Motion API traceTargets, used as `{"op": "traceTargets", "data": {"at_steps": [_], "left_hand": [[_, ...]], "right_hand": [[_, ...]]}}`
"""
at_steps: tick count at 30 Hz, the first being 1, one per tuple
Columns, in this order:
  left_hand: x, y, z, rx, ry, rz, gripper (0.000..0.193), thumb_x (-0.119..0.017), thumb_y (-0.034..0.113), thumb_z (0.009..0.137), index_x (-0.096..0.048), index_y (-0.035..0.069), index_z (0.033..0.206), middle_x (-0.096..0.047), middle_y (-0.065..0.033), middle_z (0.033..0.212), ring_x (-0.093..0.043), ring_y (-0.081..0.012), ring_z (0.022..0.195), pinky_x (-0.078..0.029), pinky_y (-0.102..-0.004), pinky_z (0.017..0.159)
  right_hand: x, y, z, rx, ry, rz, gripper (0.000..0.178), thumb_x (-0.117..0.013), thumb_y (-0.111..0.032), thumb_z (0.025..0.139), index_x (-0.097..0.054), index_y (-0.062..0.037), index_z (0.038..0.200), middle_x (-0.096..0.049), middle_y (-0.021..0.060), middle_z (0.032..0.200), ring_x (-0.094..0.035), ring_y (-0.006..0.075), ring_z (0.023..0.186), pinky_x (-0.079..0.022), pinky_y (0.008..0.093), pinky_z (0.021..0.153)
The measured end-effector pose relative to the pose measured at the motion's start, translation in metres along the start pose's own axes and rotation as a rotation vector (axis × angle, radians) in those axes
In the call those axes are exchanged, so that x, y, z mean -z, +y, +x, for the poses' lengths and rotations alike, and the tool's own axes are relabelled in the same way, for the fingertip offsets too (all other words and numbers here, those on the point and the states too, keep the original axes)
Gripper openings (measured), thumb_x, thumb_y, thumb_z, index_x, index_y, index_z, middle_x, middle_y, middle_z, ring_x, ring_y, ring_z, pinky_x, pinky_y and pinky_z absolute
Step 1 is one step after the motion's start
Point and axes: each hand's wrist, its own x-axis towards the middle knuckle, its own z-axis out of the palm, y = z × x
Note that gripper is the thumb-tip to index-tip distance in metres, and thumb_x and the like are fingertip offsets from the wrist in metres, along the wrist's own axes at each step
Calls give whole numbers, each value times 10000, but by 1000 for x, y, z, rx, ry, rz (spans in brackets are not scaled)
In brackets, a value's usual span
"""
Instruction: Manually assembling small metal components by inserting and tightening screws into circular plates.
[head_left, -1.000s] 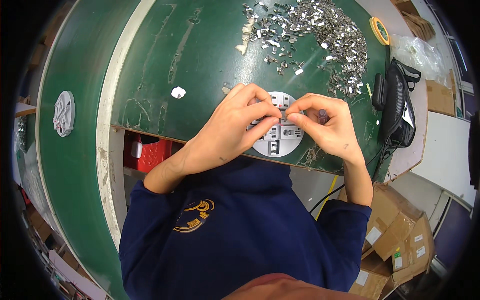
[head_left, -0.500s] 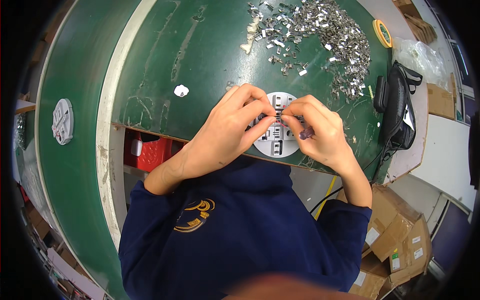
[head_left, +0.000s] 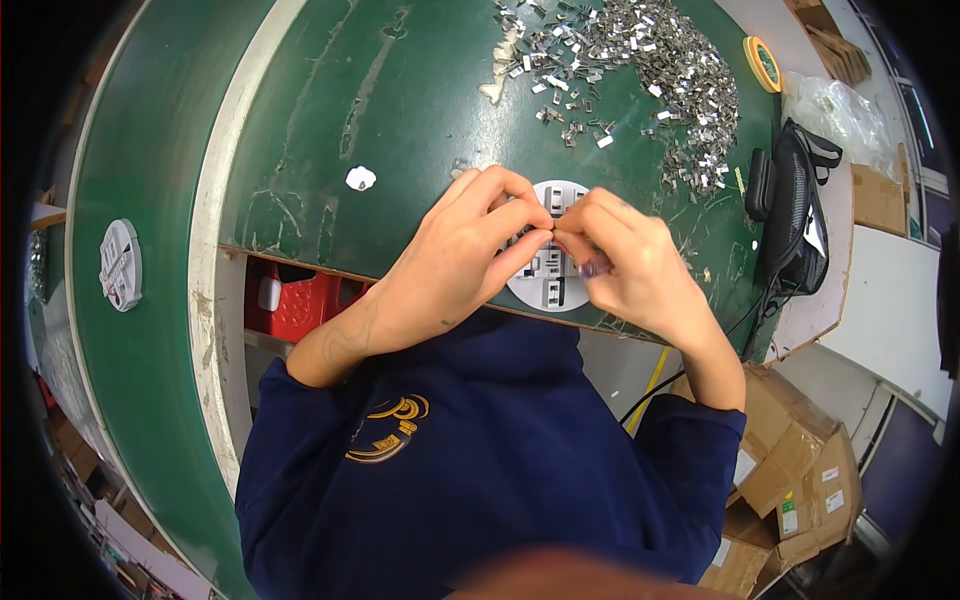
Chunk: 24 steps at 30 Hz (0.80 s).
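Pinching hands: two, the left hand (head_left: pixel 470 240) and the right hand (head_left: pixel 640 262), tips meeting over a grey disc (head_left: pixel 527 296), probably to steady small work from both sides.
Left grip: thumb and forefinger closed together; whatever lies between them is too small to tell.
Right grip: tips drawn together likewise, with one dark purple handle (head_left: pixel 597 266) tucked inside the hand, seemingly to leave the fingertips free.
Discs: two; one lies under the hands at the near edge of the surface (head_left: pixel 420 110), likely for close reach, the second disc (head_left: pixel 134 264) on a green strip (head_left: pixel 150 400) at left.
Metal clips (head_left: pixel 690 100): one heap, uncountable, thinning leftward, perhaps spread for picking singly.
Around them: one white scrap (head_left: pixel 360 178), one yellow roll (head_left: pixel 751 62), one black bag (head_left: pixel 795 210).
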Motion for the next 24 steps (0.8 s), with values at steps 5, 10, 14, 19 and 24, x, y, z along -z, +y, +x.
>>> {"op": "traceTargets", "data": {"at_steps": [5, 10, 14, 19, 24], "left_hand": [[2, -4, -2, 13, -24, -11, 225, -759, 34, 801, -674, 25, 1010, -600, -75, 1045, -590, -235, 934, -491, -325, 791], [4, 6, -13, -48, -64, 95, 617, -810, 232, 760, -543, -7, 1262, -515, -160, 1264, -491, -328, 1126, -429, -422, 935], [-1, 9, -16, -63, -140, 257, 898, -844, 359, 698, -434, -66, 1374, -435, -218, 1396, -420, -371, 1241, -374, -466, 1000], [-3, 9, -18, -76, -188, 308, 989, -847, 414, 663, -406, -114, 1373, -400, -240, 1435, -401, -377, 1268, -352, -473, 1014], [-4, 9, -18, -71, -192, 319, 988, -846, 418, 663, -410, -114, 1372, -402, -235, 1433, -406, -374, 1261, -353, -464, 1013]], "right_hand": [[20, -2, 17, -109, -32, 173, 115, -657, -30, 880, -590, -3, 790, -577, 63, 751, -512, 180, 538, -418, 301, 490], [21, 4, 23, -11, 229, 1120, 454, -482, -289, 1033, -434, -77, 634, -435, 1, 613, -335, 101, 466, -329, 258, 465], [7, -3, 30, 60, 240, 1262, 545, -311, -411, 1070, -318, -131, 601, -329, -31, 558, -235, 82, 463, -292, 264, 447], [-5, 2, 30, 112, 209, 1204, 574, -310, -445, 1070, -322, -126, 593, -321, -26, 533, -249, 93, 453, -288, 276, 445], [-12, -1, 27, 64, 244, 1267, 590, -294, -458, 1071, -311, -128, 582, -307, -20, 518, -230, 99, 447, -266, 286, 447]]}}
